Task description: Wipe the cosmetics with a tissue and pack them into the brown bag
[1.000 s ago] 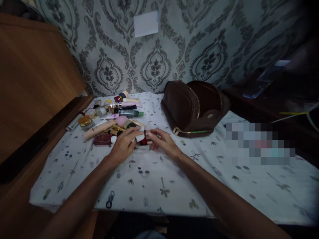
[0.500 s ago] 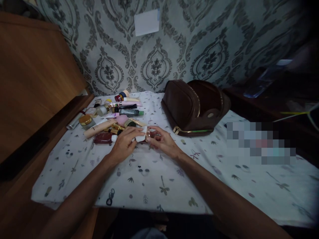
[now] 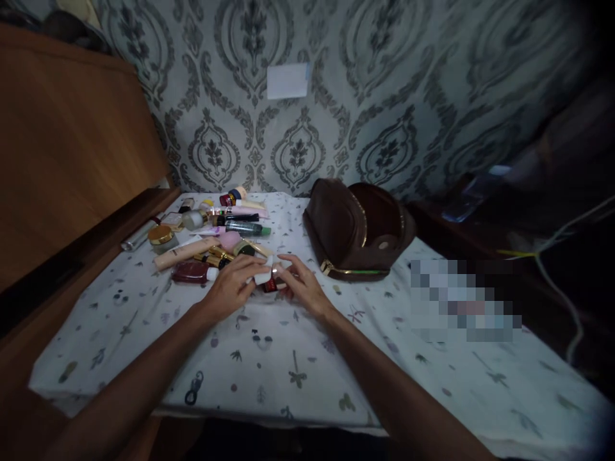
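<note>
Between my two hands is a small dark red item [image 3: 270, 285], partly hidden by my fingers. My left hand [image 3: 235, 283] pinches a white wipe or tissue [image 3: 263, 271] against its left side. On the other side, my right hand [image 3: 302, 285] has its fingers curled round the small item. Just left of my left hand lies a dark red bottle with a white cap [image 3: 189, 273]. Behind it are a beige tube [image 3: 180, 253], a pink sponge [image 3: 229, 241] and a gold-lidded jar [image 3: 162, 237].
An open brown bag [image 3: 336, 224] stands on the patterned white cloth [image 3: 259, 378], right of the cosmetics. More tubes and bottles, one green-capped [image 3: 247, 228], lie at the back left. Wooden furniture [image 3: 81, 121] borders the left. A cable [image 3: 571, 307] hangs at the right.
The camera view has shifted, so the scene appears lower and a little left. The dark red item between my hands shows more clearly. My hands keep their hold.
</note>
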Motion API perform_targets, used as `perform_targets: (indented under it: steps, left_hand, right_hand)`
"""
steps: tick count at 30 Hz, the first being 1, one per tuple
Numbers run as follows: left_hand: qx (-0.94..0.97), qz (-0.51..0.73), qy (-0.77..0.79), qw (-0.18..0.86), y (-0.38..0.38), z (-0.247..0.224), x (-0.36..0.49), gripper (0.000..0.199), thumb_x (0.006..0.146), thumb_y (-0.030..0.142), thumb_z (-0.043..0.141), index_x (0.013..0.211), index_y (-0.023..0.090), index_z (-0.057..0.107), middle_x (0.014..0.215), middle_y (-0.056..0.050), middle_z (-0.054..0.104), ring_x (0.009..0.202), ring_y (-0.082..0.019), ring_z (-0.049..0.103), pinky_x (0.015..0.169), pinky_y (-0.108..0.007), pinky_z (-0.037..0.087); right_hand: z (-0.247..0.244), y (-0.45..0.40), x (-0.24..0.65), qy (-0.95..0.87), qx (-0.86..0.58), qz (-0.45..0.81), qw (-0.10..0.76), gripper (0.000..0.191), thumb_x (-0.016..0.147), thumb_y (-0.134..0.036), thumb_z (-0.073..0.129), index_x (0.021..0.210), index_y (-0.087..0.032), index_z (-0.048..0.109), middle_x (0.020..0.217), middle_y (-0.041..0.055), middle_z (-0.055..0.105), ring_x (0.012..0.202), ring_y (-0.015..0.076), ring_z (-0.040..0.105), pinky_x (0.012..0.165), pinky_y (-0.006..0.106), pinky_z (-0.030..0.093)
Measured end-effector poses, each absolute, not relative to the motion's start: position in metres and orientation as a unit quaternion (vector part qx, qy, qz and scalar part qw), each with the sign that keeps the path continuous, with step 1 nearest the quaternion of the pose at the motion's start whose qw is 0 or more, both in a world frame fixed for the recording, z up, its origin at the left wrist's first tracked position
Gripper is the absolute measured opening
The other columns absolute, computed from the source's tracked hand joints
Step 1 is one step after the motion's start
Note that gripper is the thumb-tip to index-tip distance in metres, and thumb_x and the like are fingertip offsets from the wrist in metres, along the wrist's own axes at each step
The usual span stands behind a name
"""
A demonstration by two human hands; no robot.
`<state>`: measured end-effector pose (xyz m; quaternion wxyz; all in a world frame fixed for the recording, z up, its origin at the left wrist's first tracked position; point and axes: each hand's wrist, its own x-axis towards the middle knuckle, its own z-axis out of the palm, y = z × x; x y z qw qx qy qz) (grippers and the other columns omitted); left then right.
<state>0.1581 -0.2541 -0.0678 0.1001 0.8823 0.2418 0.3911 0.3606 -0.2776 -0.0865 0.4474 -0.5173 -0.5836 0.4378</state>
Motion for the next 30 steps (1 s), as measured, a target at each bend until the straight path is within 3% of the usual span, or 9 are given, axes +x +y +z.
perform_targets:
  steps: [5,11,14,18,25,30]
  left_hand:
    - [0.883,0.398,0.226,0.101,-0.256,-0.068,0.158,0.047,0.076,-0.001,0.046,0.110,0.021,0.070,0.112,-0.008,0.070,0.106,-0.022,0.062,0.092,-0.041,0.053]
    - [0.863,0.393,0.299,0.109,-0.250,-0.072,0.156,0.043,0.077,0.001,0.048,0.109,0.018,0.071,0.112,-0.009,0.071,0.106,-0.022,0.064,0.095,-0.042,0.052]
    - [0.858,0.383,0.325,0.105,-0.249,-0.073,0.155,0.045,0.078,0.001,0.047,0.113,0.018,0.069,0.110,-0.009,0.071,0.104,-0.023,0.064,0.094,-0.043,0.052]
    - [0.871,0.386,0.298,0.062,-0.252,-0.072,0.157,0.046,0.080,0.001,0.046,0.117,0.018,0.067,0.112,-0.009,0.069,0.105,-0.023,0.062,0.092,-0.041,0.053]
    - [0.902,0.379,0.207,0.014,-0.262,-0.067,0.163,0.046,0.087,0.001,0.043,0.126,0.017,0.061,0.118,-0.012,0.065,0.108,-0.023,0.058,0.092,-0.043,0.053]
    - [0.905,0.376,0.197,0.025,-0.262,-0.067,0.163,0.048,0.086,0.000,0.042,0.126,0.019,0.061,0.120,-0.011,0.065,0.110,-0.023,0.058,0.094,-0.044,0.052]
  right_hand:
    - [-0.088,-0.274,0.364,-0.579,-0.489,0.473,0.449,0.054,0.080,-0.063,0.061,0.115,-0.021,0.060,0.069,-0.0011,0.060,0.049,0.0115,0.056,0.043,0.023,0.045]
    - [-0.082,-0.279,0.369,-0.570,-0.421,0.544,0.451,0.064,0.069,-0.048,0.078,0.125,-0.025,0.056,0.105,0.0028,0.059,0.063,0.0084,0.058,0.053,0.023,0.049]
    - [-0.082,-0.280,0.368,-0.570,-0.405,0.559,0.445,0.068,0.068,-0.047,0.080,0.128,-0.025,0.054,0.112,0.0040,0.058,0.065,0.0075,0.057,0.053,0.021,0.048]
    - [-0.080,-0.280,0.369,-0.587,-0.431,0.532,0.432,0.062,0.073,-0.052,0.075,0.123,-0.022,0.056,0.098,0.0030,0.063,0.060,0.0086,0.057,0.047,0.020,0.044]
    - [-0.084,-0.274,0.372,-0.609,-0.510,0.441,0.419,0.051,0.082,-0.065,0.057,0.097,-0.017,0.065,0.070,0.0024,0.065,0.051,0.0130,0.058,0.043,0.023,0.045]
    - [-0.087,-0.270,0.372,-0.586,-0.513,0.469,0.416,0.048,0.081,-0.064,0.060,0.090,-0.017,0.063,0.069,0.0020,0.064,0.054,0.0135,0.060,0.044,0.023,0.047]
